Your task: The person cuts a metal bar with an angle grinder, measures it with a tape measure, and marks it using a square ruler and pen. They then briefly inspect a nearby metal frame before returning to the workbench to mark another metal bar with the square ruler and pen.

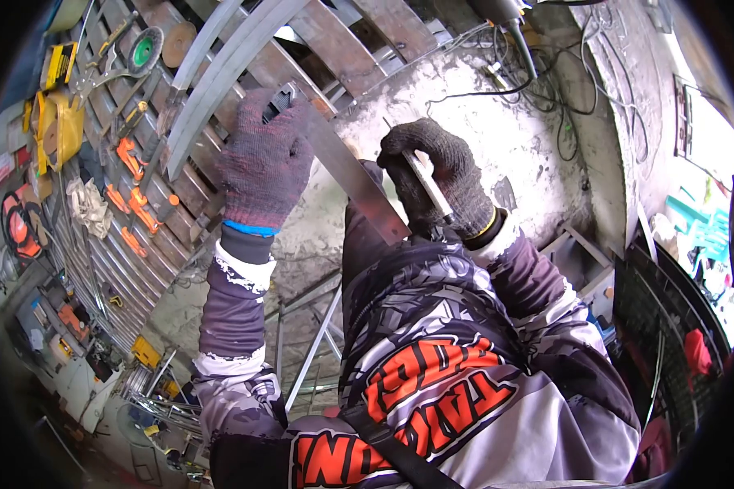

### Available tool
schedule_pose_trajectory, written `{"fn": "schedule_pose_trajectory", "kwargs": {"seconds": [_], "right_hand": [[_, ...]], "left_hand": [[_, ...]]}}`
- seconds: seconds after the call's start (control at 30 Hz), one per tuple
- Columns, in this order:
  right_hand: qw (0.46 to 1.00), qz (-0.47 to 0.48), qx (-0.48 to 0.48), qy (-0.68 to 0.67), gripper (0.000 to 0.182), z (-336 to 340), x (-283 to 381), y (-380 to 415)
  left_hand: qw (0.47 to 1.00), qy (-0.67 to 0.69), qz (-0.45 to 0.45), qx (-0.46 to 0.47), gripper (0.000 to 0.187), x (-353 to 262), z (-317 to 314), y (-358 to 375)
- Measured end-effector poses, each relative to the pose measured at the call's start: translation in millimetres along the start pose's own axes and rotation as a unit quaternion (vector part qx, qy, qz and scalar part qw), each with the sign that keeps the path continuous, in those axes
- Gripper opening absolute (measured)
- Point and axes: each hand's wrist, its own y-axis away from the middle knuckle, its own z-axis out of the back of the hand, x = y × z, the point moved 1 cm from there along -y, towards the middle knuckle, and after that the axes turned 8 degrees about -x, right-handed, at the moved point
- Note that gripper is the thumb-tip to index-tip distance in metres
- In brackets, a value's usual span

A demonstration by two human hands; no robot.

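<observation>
My left hand (pixel 265 163), in a dark knitted glove, is closed around the dark handle (pixel 280 104) of what looks like a try square. Its flat steel blade (pixel 355 179) slants down to the right, with a small hole near the end, in front of my body. Close to the blade, my right hand (pixel 444 175), gloved too, grips a slim whitish pen-like marker (pixel 429 186). A thin point sticks out past the fingers at the upper left. Beyond my left hand, curved grey metal bars (pixel 228 77) lie on the slatted metal bench (pixel 347 53).
Along the left are orange clamps (pixel 143 210), a grinding disc (pixel 145 51), a yellow case (pixel 61 130), a crumpled cloth (pixel 90 208) and several metal tubes (pixel 126 285). Cables (pixel 563 90) run over the concrete at upper right. A metal frame (pixel 314 338) stands below.
</observation>
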Motion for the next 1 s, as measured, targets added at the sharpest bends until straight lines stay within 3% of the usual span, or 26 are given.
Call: {"fn": "schedule_pose_trajectory", "kwargs": {"seconds": [0.13, 0.3, 0.33, 0.5, 0.6, 0.67, 0.73, 0.83, 0.93, 1.0], "right_hand": [[1.000, 0.016, -0.022, -0.004, 0.026, -12, 6, -22], [0.992, 0.089, -0.055, 0.064, 0.025, -33, -12, -56], [0.997, 0.022, -0.058, -0.047, 0.026, -43, -24, -61], [0.998, 0.010, -0.026, -0.057, 0.030, -47, -34, -71], [0.995, -0.053, -0.015, -0.080, 0.031, -44, -37, -72], [0.996, -0.030, -0.017, -0.086, 0.032, -45, -40, -71], [0.995, -0.005, -0.019, -0.094, 0.033, -42, -41, -70], [1.000, 0.011, 0.001, -0.016, 0.033, -30, -24, -64], [0.981, -0.121, -0.040, -0.145, 0.032, -13, -1, -44], [0.988, -0.117, -0.003, -0.096, 0.039, 1, 10, -38]], "left_hand": [[0.999, -0.006, -0.041, -0.007, 0.038, 6, -2, 2], [0.999, -0.008, -0.031, -0.008, 0.039, 3, -3, 1], [1.000, -0.004, -0.021, -0.003, 0.039, 3, -3, 1], [0.999, -0.015, -0.047, -0.020, 0.040, 5, -3, 1], [0.998, -0.010, -0.055, -0.023, 0.041, 6, -4, 1], [0.998, -0.002, -0.053, -0.018, 0.042, 3, -3, 0], [1.000, 0.000, 0.011, 0.022, 0.041, -2, -1, 0], [1.000, -0.003, -0.008, 0.012, 0.040, -2, 0, -1], [1.000, -0.011, 0.000, 0.022, 0.039, -4, 2, -2], [1.000, -0.002, 0.001, 0.018, 0.039, -3, 0, -1]]}}
